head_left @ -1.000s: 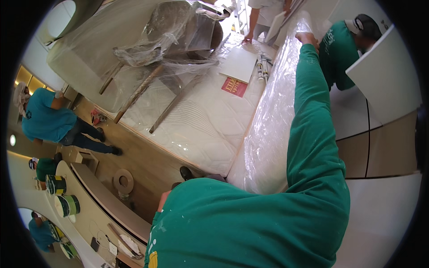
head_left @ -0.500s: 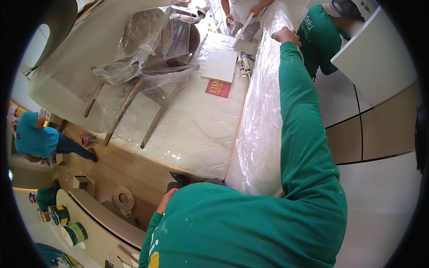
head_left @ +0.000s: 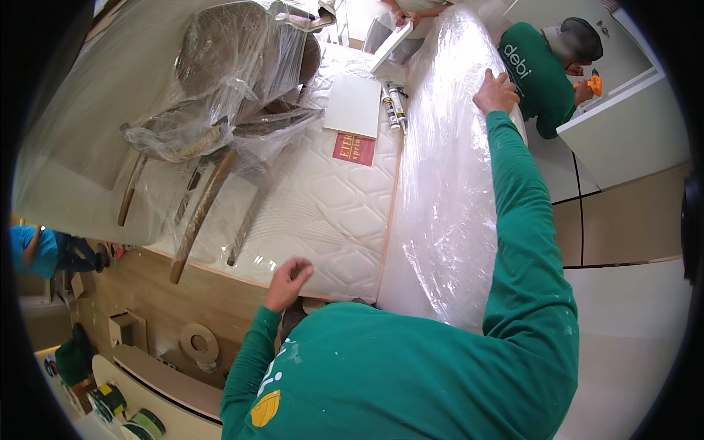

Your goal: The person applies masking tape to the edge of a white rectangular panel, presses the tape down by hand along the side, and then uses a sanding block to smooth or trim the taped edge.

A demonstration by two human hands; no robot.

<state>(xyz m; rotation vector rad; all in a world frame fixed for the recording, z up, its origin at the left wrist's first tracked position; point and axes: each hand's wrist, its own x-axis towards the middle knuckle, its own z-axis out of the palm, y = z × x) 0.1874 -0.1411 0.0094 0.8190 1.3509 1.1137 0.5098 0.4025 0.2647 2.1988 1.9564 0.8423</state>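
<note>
Right hand [head_left: 496,92] flat on plastic-wrapped panel [head_left: 447,183], left hand [head_left: 290,282] curled empty, red label [head_left: 353,149] on mattress [head_left: 308,213]

The scene is bright and evenly lit, with soft, faint shadows. Strong white glare runs along the plastic-wrapped panel [head_left: 447,183] below the right hand [head_left: 495,92], washing out its surface in streaks. The quilted mattress [head_left: 323,213] just beyond the left hand [head_left: 290,279] is pale but keeps its stitched pattern. Focus is sharp near both hands. Toward the rim the fisheye bends straight edges into curves, detail softens, and a black border closes the picture, thickest at the left and right sides.
</note>
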